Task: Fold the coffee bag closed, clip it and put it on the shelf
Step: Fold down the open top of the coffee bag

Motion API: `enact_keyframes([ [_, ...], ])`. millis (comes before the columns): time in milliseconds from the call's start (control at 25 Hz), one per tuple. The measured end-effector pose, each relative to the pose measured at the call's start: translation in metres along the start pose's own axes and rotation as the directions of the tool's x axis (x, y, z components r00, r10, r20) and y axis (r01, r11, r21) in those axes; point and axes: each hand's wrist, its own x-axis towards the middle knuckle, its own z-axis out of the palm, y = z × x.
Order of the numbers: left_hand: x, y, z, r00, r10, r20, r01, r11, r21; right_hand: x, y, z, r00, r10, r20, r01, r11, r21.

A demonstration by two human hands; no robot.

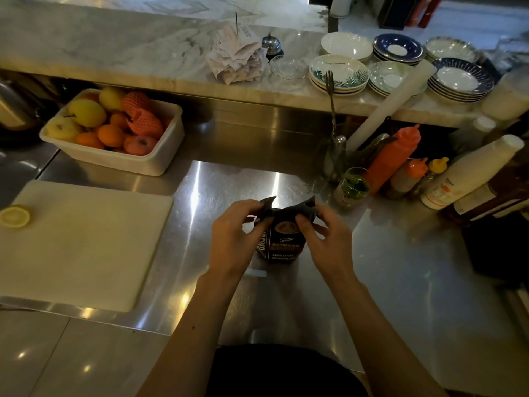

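Observation:
A small dark coffee bag (284,243) with a cup picture and white lettering stands upright on the steel counter, at the centre of the view. My left hand (234,236) pinches the left corner of its top edge. My right hand (323,239) pinches the right corner. The top is bent, with both corners sticking up as points. A pale flat strip (256,273), possibly a clip, lies on the counter just in front of the bag, partly hidden by my left wrist.
A white cutting board (80,242) with a lemon half (15,215) lies at left. Behind it stands a tub of fruit (114,156). Squeeze bottles (392,159) and a glass (350,187) crowd the right. Stacked plates (337,78) sit on the raised marble ledge (114,53).

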Motion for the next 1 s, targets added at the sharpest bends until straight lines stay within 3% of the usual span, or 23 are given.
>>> enact_keyframes([
  [560, 0.009, 0.012, 0.001, 0.997, -0.081, 0.003, 0.079, 0.987, 0.141, -0.002, -0.002, -0.005, 0.999, -0.034, -0.006, 0.034, 0.999, 0.010],
  [680, 0.012, 0.010, -0.001, 0.989, -0.145, 0.013, 0.145, 0.989, 0.028, -0.001, -0.004, -0.005, 0.999, -0.035, -0.023, 0.036, 0.999, 0.022],
  [880, 0.012, 0.004, -0.010, 0.960, -0.162, 0.230, 0.193, 0.974, -0.122, -0.004, -0.004, -0.012, 0.999, -0.037, -0.006, 0.037, 0.997, 0.063],
  [1000, 0.014, 0.000, -0.011, 0.970, -0.137, 0.202, 0.169, 0.975, -0.147, -0.003, -0.005, -0.014, 0.999, -0.038, -0.009, 0.038, 0.997, 0.067],
])
